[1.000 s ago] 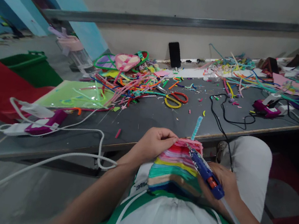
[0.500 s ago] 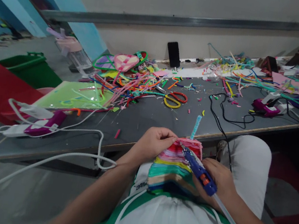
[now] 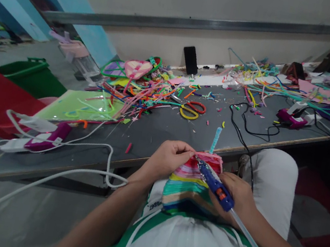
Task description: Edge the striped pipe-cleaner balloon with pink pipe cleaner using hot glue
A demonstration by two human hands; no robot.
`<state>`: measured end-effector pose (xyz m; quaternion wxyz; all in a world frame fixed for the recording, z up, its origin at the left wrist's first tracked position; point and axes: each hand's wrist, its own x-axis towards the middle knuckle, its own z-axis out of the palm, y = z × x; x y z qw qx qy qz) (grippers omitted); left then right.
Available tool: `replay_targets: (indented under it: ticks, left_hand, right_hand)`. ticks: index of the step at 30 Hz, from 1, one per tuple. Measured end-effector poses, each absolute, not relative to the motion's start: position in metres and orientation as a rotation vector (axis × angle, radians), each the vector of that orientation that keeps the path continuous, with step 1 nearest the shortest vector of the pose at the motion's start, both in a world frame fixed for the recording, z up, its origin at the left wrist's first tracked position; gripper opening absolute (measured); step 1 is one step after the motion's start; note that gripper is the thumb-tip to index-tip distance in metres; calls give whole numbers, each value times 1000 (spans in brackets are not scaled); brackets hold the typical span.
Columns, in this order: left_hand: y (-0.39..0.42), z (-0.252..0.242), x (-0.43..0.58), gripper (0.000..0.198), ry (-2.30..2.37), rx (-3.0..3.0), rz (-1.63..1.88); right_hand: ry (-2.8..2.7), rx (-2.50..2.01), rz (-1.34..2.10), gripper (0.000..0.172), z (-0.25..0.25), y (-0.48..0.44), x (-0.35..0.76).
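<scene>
Grip of right hand tight around glue gun

Glue gun on woven piece, table beyond

Ahead of my left hand the grey table lies mostly bare. A black cable crosses on my right. A white cable loops on my left, perhaps lifted off the top.
</scene>
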<state>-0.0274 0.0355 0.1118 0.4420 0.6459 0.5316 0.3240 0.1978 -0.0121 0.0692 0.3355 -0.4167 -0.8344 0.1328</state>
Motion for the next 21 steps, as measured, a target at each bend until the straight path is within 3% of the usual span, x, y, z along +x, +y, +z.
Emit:
replay_targets:
  ticks: [17, 21]
  left_hand:
    - [33, 112, -25, 27, 1336, 1563, 807]
    - [33, 111, -26, 24, 1331, 1581, 817]
  right_hand:
    - [-2079, -1139, 332, 14, 60, -17, 215]
    - [-2051, -1292, 572, 11, 72, -15, 228]
